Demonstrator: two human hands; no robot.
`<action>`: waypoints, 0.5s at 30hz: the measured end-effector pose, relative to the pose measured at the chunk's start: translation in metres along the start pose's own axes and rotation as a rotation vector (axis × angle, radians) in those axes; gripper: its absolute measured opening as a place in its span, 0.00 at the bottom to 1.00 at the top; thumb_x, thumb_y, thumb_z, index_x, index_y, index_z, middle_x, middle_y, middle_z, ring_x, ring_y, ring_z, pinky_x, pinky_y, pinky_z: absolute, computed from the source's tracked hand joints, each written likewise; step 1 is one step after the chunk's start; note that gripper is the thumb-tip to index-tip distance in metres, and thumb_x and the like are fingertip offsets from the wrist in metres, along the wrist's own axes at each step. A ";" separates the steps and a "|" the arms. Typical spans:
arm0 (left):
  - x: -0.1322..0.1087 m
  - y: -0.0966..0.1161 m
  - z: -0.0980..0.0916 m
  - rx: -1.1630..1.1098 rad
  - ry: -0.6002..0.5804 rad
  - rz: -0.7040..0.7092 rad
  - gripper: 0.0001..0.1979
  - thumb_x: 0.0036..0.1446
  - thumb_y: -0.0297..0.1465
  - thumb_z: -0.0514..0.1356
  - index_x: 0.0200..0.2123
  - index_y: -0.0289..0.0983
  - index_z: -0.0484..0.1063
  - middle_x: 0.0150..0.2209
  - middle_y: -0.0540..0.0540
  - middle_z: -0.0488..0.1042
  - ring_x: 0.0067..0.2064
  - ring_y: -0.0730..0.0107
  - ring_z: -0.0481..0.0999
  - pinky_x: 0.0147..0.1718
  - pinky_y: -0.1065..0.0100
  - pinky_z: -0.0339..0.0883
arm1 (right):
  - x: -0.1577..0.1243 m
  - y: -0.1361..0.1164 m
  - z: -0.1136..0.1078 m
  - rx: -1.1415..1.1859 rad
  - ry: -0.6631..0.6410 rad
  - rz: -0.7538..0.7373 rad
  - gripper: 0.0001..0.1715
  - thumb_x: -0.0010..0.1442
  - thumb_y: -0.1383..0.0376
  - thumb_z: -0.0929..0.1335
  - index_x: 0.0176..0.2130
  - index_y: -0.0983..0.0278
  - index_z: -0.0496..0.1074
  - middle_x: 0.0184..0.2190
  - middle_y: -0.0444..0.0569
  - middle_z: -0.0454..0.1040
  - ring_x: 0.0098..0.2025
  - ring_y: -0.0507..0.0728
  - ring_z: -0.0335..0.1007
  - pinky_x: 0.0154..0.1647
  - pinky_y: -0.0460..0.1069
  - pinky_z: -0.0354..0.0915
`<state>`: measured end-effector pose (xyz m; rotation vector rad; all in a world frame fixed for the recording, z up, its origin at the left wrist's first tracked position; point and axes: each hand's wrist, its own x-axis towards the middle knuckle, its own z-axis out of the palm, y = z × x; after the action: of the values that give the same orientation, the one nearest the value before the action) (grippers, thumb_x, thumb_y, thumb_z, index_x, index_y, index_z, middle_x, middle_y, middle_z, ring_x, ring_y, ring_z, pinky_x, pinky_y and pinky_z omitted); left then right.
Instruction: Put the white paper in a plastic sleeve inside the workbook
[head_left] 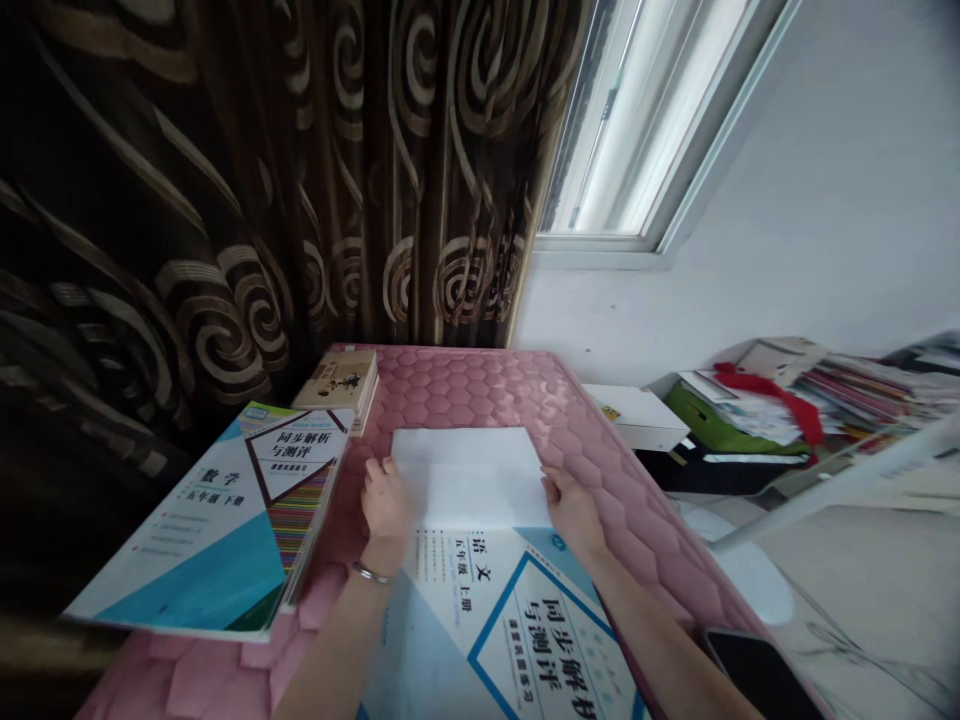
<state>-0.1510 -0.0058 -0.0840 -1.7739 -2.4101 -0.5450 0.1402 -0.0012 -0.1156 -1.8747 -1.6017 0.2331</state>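
A workbook (480, 620) with a blue and white cover lies in front of me, its lower part running out of the frame. Across its far end is a blank white sheet (469, 480); I cannot tell whether it is loose or part of the book. My left hand (386, 505), with a bracelet at the wrist, has its fingers curled at the sheet's left edge and is slightly blurred. On the opposite edge, the thumb and fingers of my right hand (570, 510) pinch the paper.
To the left lies a stack of workbooks (217, 520), with smaller books (341, 385) behind it. A pink padded cover (465, 385) lies over the table. A dark phone (757, 670) rests at the right edge. Beyond are a white box (637, 415) and piled papers (862, 390).
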 end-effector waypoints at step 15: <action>0.008 0.051 0.020 -0.007 -0.371 0.321 0.31 0.64 0.45 0.45 0.67 0.41 0.53 0.70 0.39 0.44 0.70 0.45 0.41 0.65 0.43 0.35 | -0.006 -0.054 -0.010 -0.475 -0.122 -0.259 0.26 0.67 0.65 0.55 0.56 0.63 0.71 0.59 0.57 0.66 0.57 0.65 0.63 0.57 0.58 0.58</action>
<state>-0.1030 0.0214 -0.0889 -2.3819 -2.2497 -0.2020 0.1002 -0.0080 -0.0789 -1.9899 -2.1034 -0.1648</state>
